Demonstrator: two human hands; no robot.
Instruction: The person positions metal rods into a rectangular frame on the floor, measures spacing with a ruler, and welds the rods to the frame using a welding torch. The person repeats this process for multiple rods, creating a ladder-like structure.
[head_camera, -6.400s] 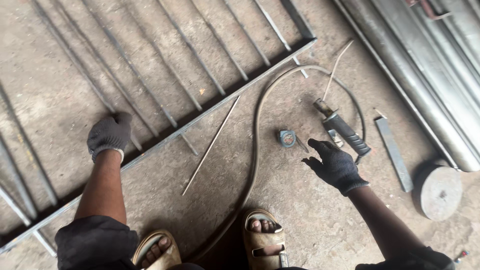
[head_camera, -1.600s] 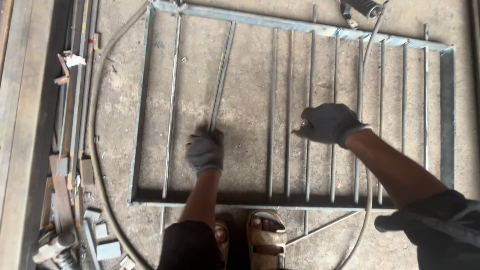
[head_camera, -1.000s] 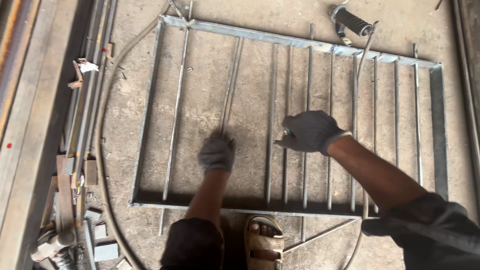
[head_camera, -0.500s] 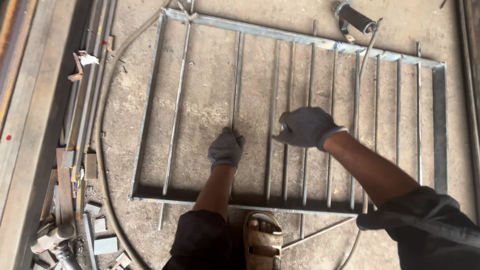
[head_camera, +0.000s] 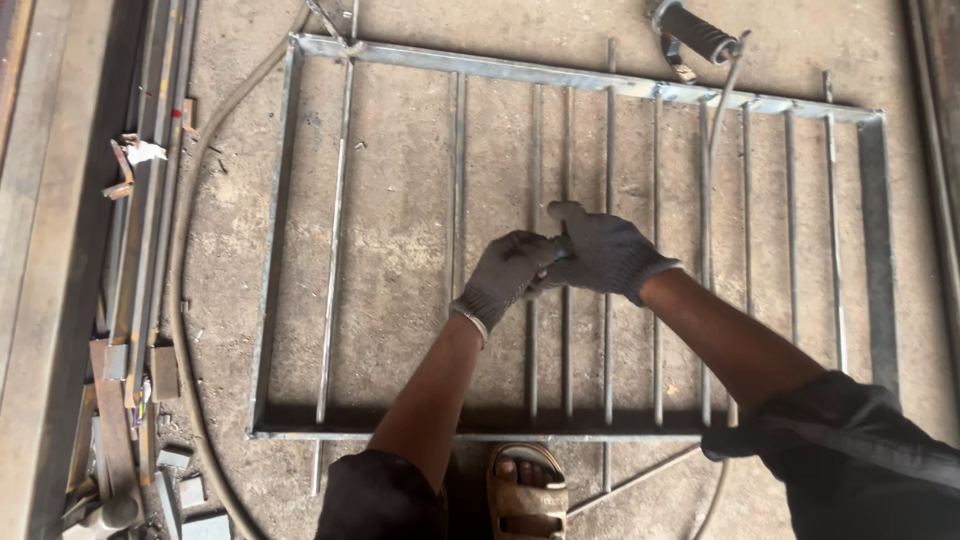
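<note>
Left hand (head_camera: 508, 275): gloved, fingers curled toward a small object (head_camera: 563, 247), pinched where both hands meet.
Right hand (head_camera: 600, 250): gloved, closed on the same object.
Object: too hidden to identify, above the metal grille (head_camera: 870, 250) bars.
Grille: flat on concrete floor (head_camera: 400, 220).

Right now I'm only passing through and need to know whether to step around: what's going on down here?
A person in grey work gloves crouches over a rectangular metal grille frame lying flat on the concrete floor. The left hand and right hand meet over the middle bars, pinching something small between them; what it is cannot be made out. A black-handled tool with a cable lies at the frame's far edge. Steel strips and offcuts are stacked along the left.
</note>
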